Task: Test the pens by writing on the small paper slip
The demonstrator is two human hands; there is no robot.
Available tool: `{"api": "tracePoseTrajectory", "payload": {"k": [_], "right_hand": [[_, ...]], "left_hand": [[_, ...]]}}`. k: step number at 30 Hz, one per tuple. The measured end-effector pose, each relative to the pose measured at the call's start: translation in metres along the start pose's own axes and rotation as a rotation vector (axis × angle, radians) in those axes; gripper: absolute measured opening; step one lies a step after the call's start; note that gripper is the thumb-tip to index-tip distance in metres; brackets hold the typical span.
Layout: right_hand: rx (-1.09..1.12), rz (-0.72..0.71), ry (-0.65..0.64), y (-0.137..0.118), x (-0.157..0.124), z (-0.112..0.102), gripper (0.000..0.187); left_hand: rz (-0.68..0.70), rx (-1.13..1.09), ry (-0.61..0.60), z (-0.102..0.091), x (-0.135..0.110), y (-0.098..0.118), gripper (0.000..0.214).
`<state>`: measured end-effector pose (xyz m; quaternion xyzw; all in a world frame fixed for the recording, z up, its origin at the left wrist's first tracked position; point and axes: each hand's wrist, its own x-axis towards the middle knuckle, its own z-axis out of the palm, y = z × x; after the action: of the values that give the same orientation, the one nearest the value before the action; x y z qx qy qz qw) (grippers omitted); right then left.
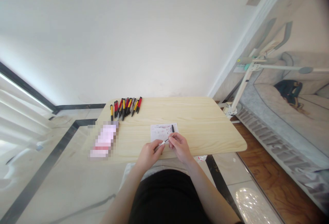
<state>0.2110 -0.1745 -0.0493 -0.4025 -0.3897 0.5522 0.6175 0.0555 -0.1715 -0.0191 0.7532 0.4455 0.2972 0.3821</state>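
Observation:
Over the near edge of the table, my left hand (pixel 150 153) is closed on a slim pen barrel (pixel 162 143) with a whitish end. My right hand (pixel 178 145) pinches a thin dark rod (pixel 166 140), which looks like a pen refill and lines up with the barrel's tip. The fingers hide much of both pieces. Just beyond them, a printed sheet of paper (pixel 157 131) lies flat, and a short black pen piece (pixel 173 128) rests on its right side.
Several red, yellow and grey pens (pixel 125 106) lie in a row at the table's back left. A blurred-out pinkish object (pixel 105 138) is at the left edge. The pale wooden table (pixel 205 124) backs onto a white wall; a white metal frame (pixel 241 90) and sofa (pixel 272 104) stand right.

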Motion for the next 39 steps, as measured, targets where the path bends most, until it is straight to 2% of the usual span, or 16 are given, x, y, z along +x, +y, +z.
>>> {"api": "tracePoseTrajectory", "payload": {"k": [8,13,19,25,33,39], "right_hand": [[-0.014,0.006,-0.013,0.002,0.002,-0.001,0.013],[-0.021,0.022,-0.027,0.001,0.003,-0.001,0.013],[-0.01,0.013,-0.023,0.0,0.003,0.0,0.012],[-0.047,0.051,-0.042,-0.001,0.002,0.0,0.015],[-0.186,-0.04,-0.073,-0.002,-0.001,0.001,0.011],[-0.234,-0.054,-0.09,-0.005,0.0,0.001,0.01]], "left_hand": [[-0.043,-0.11,-0.139,-0.006,0.004,0.001,0.032],[-0.042,-0.125,-0.177,-0.007,0.008,0.004,0.035],[-0.131,-0.359,-0.203,-0.002,0.013,0.004,0.031],[-0.225,-0.523,-0.3,0.003,0.015,0.005,0.027],[-0.23,-0.561,-0.239,0.004,0.016,0.003,0.032],[-0.25,-0.567,-0.214,0.006,0.017,-0.002,0.03]]}}
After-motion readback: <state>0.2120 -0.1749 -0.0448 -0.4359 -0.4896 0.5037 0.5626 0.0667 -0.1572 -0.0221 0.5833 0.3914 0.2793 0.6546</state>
